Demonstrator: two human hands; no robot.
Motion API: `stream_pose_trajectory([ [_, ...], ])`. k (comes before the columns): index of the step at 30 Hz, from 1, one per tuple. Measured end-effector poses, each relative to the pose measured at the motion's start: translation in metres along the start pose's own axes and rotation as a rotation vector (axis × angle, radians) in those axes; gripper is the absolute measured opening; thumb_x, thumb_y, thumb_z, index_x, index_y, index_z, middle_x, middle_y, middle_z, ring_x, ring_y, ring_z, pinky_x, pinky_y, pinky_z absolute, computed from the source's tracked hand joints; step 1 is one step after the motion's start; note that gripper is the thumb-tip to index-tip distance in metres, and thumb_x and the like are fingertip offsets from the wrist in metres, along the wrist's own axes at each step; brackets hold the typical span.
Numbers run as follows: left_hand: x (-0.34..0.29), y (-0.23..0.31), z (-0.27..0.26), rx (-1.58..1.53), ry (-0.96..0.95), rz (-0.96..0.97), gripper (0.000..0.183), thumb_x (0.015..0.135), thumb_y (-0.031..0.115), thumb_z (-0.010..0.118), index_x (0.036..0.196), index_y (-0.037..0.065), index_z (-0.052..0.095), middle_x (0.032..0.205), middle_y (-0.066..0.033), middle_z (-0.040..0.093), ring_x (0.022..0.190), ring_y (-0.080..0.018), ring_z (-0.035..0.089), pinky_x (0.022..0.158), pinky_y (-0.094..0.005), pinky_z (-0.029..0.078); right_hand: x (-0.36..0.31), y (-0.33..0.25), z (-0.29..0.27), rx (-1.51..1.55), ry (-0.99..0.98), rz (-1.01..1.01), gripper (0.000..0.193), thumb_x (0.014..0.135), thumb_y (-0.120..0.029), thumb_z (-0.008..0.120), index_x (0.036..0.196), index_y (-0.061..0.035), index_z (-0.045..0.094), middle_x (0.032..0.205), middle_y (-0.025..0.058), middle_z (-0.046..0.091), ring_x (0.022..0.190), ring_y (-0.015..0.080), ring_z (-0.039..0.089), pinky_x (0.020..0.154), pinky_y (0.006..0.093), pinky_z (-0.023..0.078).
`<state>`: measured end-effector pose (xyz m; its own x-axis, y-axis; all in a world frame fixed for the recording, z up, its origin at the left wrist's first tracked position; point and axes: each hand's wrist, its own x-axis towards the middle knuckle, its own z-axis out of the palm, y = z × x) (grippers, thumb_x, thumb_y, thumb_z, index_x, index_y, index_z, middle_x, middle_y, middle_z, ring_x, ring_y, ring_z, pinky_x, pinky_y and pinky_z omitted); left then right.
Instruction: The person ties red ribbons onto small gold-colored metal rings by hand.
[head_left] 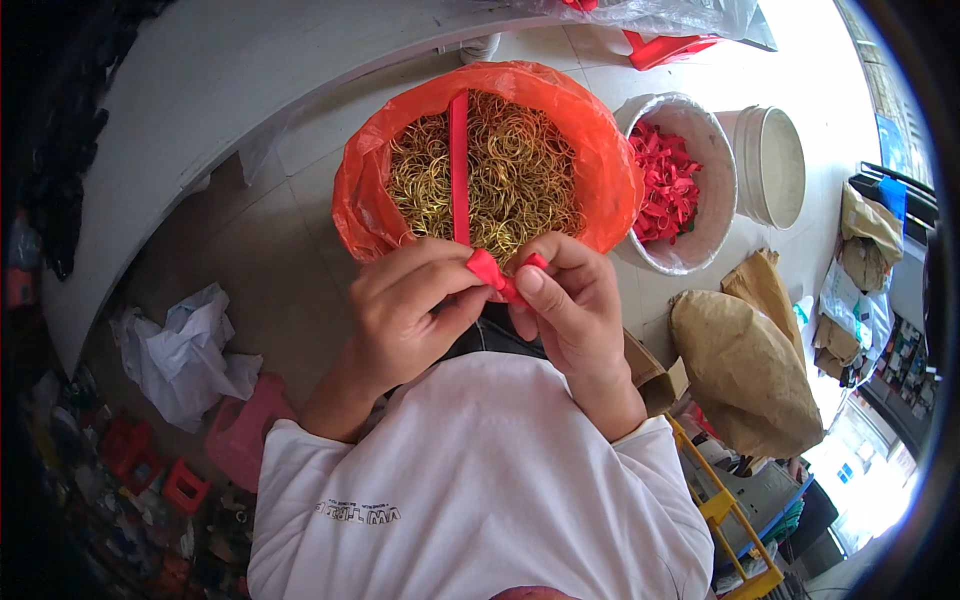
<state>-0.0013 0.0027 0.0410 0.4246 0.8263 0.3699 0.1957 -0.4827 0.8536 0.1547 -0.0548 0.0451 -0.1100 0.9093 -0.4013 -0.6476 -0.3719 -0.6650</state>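
Observation:
My left hand pinches one end of a short looped piece of red ribbon between thumb and fingers. My right hand is closed on the other side of the same ribbon. The two hands almost meet in front of my chest, at the near rim of an orange-red plastic bag. That bag stands wide and holds a heap of thin gold-coloured rings. Across the heap lies a straight red strip, running down to my left hand; whether it joins the held ribbon is hidden.
Right of the bag stands a white bucket of red ribbon pieces, beside another pale bucket. A brown paper sack and yellow frame lie nearer right. Left are crumpled white plastic, a pink stool and a curved tabletop.

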Motion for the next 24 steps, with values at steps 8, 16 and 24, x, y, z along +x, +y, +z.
stream_pose_trajectory([
  [8, -0.014, -0.006, 0.001, -0.639, -0.152, -0.51, 0.01, 0.079, 0.004, 0.064, 0.071, -0.001, 0.06, 0.067, -0.0056, 0.058, 0.057, -0.009, 0.051, 0.052, -0.0225, 0.038, 0.001, 0.005, -0.006, -0.751, 0.064, -0.496, 0.011, 0.078, -0.005, 0.066, 0.079, 0.001, 0.057, 0.07, 0.0054, 0.057, 0.059, 0.0119, 0.054, 0.053, 0.0234, 0.042],
  [16, -0.007, -0.003, -0.013, -0.604, -0.204, -0.365, 0.017, 0.08, 0.004, 0.061, 0.064, -0.001, 0.058, 0.06, -0.0042, 0.054, 0.053, -0.0086, 0.047, 0.048, -0.0251, 0.034, -0.008, -0.021, -0.01, -0.538, -0.055, -0.274, 0.009, 0.081, -0.006, 0.064, 0.08, 0.0009, 0.057, 0.068, 0.002, 0.058, 0.058, 0.0082, 0.053, 0.051, 0.0221, 0.04],
  [24, -0.003, -0.004, -0.003, -0.472, -0.256, -0.387, 0.011, 0.075, 0.004, 0.07, 0.082, -0.001, 0.063, 0.072, -0.0056, 0.062, 0.064, -0.0089, 0.058, 0.057, -0.0229, 0.045, 0.002, -0.021, -0.011, -0.534, -0.066, -0.056, 0.013, 0.086, -0.01, 0.06, 0.082, 0.0009, 0.056, 0.068, -0.0013, 0.055, 0.061, 0.0027, 0.05, 0.05, 0.0188, 0.039],
])
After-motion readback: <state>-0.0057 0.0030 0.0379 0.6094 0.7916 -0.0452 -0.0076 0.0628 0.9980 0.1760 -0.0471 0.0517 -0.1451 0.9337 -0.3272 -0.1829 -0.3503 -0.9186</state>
